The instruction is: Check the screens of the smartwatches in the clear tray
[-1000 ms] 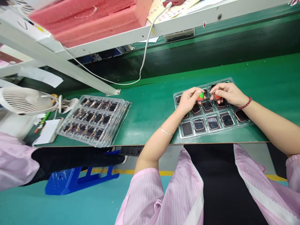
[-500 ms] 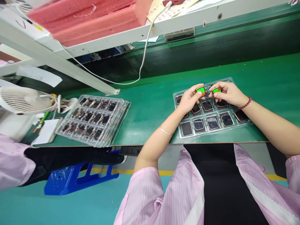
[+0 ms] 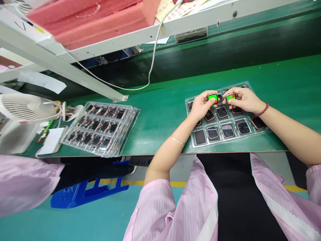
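Observation:
Over the clear plastic tray (image 3: 204,143), my left hand (image 3: 201,105) grips a small watch (image 3: 212,97) with a lit green and orange screen. Beside it my right hand (image 3: 244,99) pinches a second watch (image 3: 231,98), its screen also lit green and orange-red. The two watches are a short way apart, screens up. Below them, several dark-screened watches sit in the tray's pockets, among them one (image 3: 227,131) in the front row. A pocket (image 3: 200,137) at the tray's front left corner shows no watch. My hands hide part of the back rows.
A stack of clear trays (image 3: 100,129) with dark parts lies left on the green table (image 3: 155,117). Beyond stand a white fan (image 3: 27,107) and a white pad (image 3: 51,140). A white cable (image 3: 153,60) hangs from the shelf (image 3: 200,25). A co-worker's sleeve (image 3: 27,182) and blue stool (image 3: 72,197) are lower left.
The watch in my left hand has shifted slightly left and turned a little, and the other watch has moved slightly left. The co-worker's sleeve at the lower left reaches further right.

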Tool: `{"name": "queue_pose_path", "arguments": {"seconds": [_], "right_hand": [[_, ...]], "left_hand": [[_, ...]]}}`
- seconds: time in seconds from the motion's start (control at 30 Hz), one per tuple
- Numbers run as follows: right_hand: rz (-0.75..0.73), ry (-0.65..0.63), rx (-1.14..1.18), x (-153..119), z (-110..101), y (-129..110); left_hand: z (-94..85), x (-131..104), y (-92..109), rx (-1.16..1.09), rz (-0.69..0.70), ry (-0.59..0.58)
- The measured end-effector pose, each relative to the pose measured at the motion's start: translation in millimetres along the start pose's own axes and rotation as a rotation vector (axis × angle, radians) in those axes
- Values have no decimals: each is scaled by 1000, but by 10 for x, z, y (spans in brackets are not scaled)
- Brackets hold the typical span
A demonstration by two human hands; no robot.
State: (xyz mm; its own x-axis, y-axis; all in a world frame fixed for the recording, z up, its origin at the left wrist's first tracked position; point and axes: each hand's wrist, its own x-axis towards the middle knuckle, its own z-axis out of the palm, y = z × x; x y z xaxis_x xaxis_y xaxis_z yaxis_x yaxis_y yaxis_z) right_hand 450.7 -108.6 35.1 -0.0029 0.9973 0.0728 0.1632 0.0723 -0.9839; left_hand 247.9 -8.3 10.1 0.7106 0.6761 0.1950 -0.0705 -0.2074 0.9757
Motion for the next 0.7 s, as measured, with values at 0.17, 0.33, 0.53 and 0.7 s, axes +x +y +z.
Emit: {"name": "queue_pose_path", "arguments": {"seconds": [0.17, 0.33, 0.53, 0.7], "right_hand": [[-9, 5, -1, -2, -1, 13], [-4, -4, 9, 0, 0, 3], [21, 19, 61, 17, -21, 15], [-20, 8, 36, 24, -20, 45]], "left_hand": [[19, -10, 30, -20, 3, 7], [33, -2, -3, -31, 18, -3], [18, 7, -41, -13, 24, -25], [12, 11, -50, -10, 54, -16]]}}
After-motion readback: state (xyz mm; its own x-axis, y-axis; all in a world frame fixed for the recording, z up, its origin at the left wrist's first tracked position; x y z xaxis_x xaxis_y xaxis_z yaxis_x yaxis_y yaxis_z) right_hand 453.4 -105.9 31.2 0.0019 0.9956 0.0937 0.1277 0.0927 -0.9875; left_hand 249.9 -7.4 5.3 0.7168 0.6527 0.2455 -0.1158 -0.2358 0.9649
